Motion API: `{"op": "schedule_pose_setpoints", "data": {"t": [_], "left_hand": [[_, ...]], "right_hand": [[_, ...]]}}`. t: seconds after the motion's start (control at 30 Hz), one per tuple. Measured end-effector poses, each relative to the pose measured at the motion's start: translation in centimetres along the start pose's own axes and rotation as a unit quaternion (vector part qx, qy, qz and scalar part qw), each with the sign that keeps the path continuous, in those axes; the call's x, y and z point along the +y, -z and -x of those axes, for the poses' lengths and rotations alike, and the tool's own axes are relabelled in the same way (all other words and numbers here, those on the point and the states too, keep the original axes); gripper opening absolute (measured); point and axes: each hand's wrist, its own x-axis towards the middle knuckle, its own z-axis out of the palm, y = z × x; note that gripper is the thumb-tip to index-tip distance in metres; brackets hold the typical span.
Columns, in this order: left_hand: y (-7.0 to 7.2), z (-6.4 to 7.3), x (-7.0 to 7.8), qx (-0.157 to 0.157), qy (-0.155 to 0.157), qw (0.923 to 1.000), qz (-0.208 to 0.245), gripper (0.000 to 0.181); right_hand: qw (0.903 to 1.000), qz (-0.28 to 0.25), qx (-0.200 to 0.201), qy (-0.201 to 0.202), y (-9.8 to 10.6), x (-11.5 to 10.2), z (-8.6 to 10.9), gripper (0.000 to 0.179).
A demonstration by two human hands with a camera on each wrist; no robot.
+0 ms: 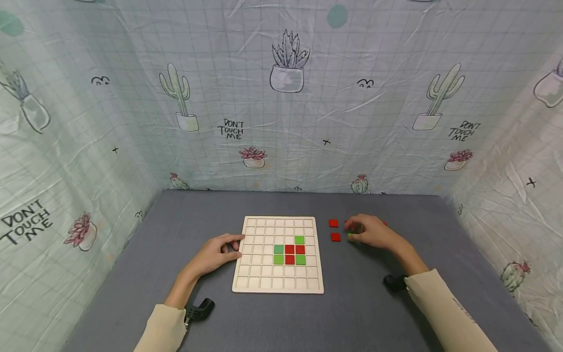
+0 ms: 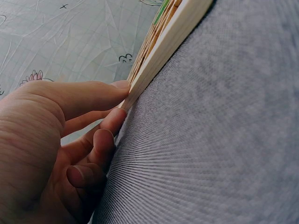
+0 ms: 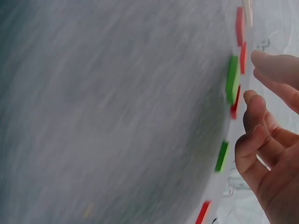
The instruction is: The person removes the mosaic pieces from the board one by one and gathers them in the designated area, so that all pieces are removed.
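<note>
A pale wooden grid board (image 1: 259, 282) lies on the dark grey table, with several green and red square tiles in its cells. My left hand (image 1: 215, 254) is at its left edge, thumb and index fingertip against the rim at separate spots, other fingers loosely bent. In the left wrist view, the thumb tip meets the board's side (image 2: 163, 44). My right hand (image 1: 369, 231) hovers low over loose tiles right of the board. Its thumb and fingers are apart with nothing between them, near a green tile (image 3: 232, 79). This hand partly hides the tiles in the head view.
Two red tiles, one farther back (image 1: 333, 223) and one closer (image 1: 335, 237), lie between board and right hand. Another green tile (image 3: 222, 157) and a red tile (image 3: 203, 212) show in the right wrist view. A cactus-print cloth (image 1: 281, 132) hangs behind and beside the table.
</note>
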Motion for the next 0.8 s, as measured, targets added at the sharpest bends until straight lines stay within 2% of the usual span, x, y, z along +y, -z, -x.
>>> {"op": "schedule_pose_setpoints", "data": {"t": [0.4, 0.8], "left_hand": [[0.1, 0.1, 0.2, -0.003, 0.007, 1.0000, 0.000, 0.050], [0.2, 0.2, 0.2, -0.001, 0.006, 1.0000, 0.004, 0.051]], "right_hand": [[0.9978, 0.007, -0.010, 0.065, -1.8, -4.4, -3.6, 0.023], [0.9950, -0.005, -0.044, 0.090, -4.5, -8.8, -6.3, 0.021]]}}
